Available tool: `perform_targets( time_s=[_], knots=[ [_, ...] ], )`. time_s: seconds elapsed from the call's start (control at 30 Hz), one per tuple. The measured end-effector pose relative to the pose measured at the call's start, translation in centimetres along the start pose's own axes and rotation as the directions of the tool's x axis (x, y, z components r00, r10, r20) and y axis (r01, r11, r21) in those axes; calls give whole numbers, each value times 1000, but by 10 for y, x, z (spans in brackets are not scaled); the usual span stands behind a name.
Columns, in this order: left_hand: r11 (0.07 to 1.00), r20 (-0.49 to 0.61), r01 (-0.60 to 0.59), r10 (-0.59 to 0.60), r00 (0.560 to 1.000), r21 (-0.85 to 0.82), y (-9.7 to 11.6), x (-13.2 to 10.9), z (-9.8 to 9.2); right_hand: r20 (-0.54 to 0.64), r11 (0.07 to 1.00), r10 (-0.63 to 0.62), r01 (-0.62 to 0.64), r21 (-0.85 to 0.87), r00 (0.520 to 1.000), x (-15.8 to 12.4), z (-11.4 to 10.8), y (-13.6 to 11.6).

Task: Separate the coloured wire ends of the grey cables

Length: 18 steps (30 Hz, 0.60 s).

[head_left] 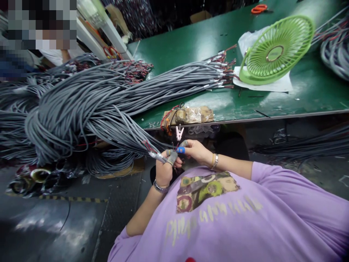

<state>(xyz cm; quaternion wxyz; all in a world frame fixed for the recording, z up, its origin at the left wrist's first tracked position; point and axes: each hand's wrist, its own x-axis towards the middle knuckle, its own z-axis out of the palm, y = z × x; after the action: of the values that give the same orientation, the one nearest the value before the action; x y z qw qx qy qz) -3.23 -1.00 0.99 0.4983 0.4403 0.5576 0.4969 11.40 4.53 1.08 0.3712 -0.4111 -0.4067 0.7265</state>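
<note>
My left hand (164, 171) is closed around the end of a grey cable (159, 157), with grey covers on its fingertips. Close against it, my right hand (198, 152) pinches at the thin wires (176, 147) fanning out of the cable end. One fingertip of that hand wears a blue wrap (180, 149). Both hands are in front of my body, just below the table edge. A pale pink clip (179, 133) hangs at the edge above them. Which wire lies between my right fingers is too small to make out.
A large bundle of grey cables (65, 102) drapes over the left of the green table (191, 43). A taped block (193, 114) sits at the front edge. Behind are a green fan (278, 52) and orange-handled scissors (259, 9). Another person (51, 52) is at the far left.
</note>
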Motion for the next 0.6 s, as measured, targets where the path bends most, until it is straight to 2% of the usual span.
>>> perform_targets(
  time_s=[0.07,0.23,0.33,0.4,0.47,0.6],
  knots=[
    [1000,12,4,-4,1000,18,0,-1,0,-2,1000,-4,4,1,1000,0,0,1],
    [988,125,61,-79,989,142,5,-2,-4,27,999,-38,39,-23,999,0,-1,2],
    [984,140,67,-91,986,167,8,-2,-4,30,998,-50,52,-40,998,-1,-1,4],
    [990,98,47,-60,993,130,8,-2,-3,28,998,-39,41,-42,999,-2,-1,5],
    [998,12,23,-23,1000,56,6,-2,0,30,999,-29,31,-44,999,-3,-1,5],
    [997,-127,-2,-8,992,-79,4,-2,5,81,998,-34,39,-56,996,-4,-1,3]
  ],
)
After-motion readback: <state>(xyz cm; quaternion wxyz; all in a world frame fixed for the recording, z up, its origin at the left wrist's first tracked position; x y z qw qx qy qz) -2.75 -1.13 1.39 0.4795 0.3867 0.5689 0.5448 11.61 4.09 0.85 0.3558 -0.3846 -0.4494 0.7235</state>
